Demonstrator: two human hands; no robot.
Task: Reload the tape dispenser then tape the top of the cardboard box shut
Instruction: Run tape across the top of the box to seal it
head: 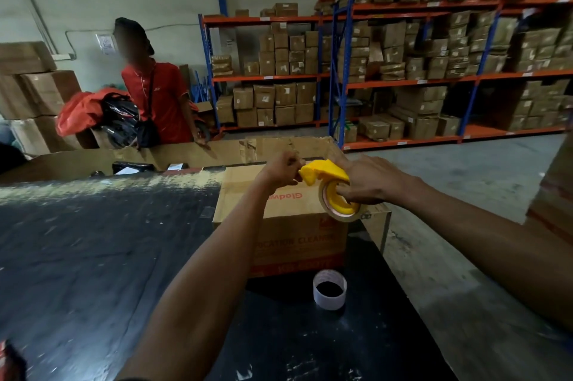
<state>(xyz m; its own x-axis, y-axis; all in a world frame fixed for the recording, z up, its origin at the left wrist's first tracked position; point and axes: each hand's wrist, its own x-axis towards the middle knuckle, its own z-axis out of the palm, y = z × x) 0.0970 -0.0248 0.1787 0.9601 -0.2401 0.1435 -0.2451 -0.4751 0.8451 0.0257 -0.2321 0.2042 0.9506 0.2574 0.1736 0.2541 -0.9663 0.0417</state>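
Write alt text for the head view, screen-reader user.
Two bare hands hold a yellow tape dispenser loaded with a tape roll above a closed cardboard box on a black table; the left hand pinches at its front, the right hand grips the roll. An empty white tape core stands nearby.

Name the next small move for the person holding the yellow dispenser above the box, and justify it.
Probably draw the tape's free end out over the cutter: the roll already sits on the yellow dispenser in the right hand, the left hand pinches at its front, and the cardboard box looks untaped.
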